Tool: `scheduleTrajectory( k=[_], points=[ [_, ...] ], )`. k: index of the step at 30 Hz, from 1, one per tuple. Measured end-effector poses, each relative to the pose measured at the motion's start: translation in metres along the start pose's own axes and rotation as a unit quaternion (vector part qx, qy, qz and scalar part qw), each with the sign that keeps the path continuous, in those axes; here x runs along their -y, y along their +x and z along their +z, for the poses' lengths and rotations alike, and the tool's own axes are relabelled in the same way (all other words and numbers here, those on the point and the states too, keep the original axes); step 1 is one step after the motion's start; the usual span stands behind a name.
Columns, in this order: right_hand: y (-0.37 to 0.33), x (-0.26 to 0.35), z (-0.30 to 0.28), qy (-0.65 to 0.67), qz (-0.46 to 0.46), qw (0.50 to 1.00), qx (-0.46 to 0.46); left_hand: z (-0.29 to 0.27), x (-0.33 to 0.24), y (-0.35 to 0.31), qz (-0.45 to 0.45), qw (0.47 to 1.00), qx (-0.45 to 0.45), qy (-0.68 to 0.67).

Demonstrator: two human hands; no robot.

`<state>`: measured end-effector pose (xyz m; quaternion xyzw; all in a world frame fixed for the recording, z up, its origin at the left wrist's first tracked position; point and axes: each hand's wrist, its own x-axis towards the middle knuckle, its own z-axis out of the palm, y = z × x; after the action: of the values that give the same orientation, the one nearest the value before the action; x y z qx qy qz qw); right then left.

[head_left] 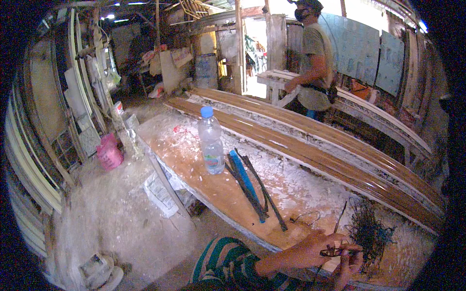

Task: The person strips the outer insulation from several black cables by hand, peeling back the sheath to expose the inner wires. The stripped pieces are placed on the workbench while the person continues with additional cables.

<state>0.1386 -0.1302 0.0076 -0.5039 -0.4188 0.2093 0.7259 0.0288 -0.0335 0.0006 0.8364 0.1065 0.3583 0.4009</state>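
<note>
Low at the right, my left hand (pixel 307 248) and my right hand (pixel 350 264) are close together over the table's near edge. Their fingers pinch a small, dark, looped strip (pixel 330 252); its exact kind is unclear. A thin dark stick (pixel 341 216) rises just behind my left fingers. Right beside my hands lies a tangled heap of black strands (pixel 366 228). Farther left on the table are several dark strips (pixel 242 182) with a blue strip (pixel 246 186) among them. A clear plastic bottle with a blue cap (pixel 211 145) stands upright beyond them.
Long, glossy brown boards (pixel 291 145) run along the table's far side. Across them, a masked person (pixel 315 63) stands by a white wooden bench (pixel 279 77). A pink bag (pixel 109 153) sits on the floor at left, and flip-flops (pixel 103 272) lie at lower left.
</note>
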Motion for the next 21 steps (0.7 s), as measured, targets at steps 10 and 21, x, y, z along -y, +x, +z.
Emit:
scheduleTrajectory(
  k=[10,21],
  points=[
    [0.006,-0.015,-0.031,0.053,-0.051,0.997,0.013,0.008,0.054,0.003,-0.095,0.953,-0.125,-0.258],
    [0.000,0.002,-0.021,-0.023,-0.121,0.978,0.168,0.000,0.063,0.001,-0.109,0.955,-0.193,-0.196]
  ],
)
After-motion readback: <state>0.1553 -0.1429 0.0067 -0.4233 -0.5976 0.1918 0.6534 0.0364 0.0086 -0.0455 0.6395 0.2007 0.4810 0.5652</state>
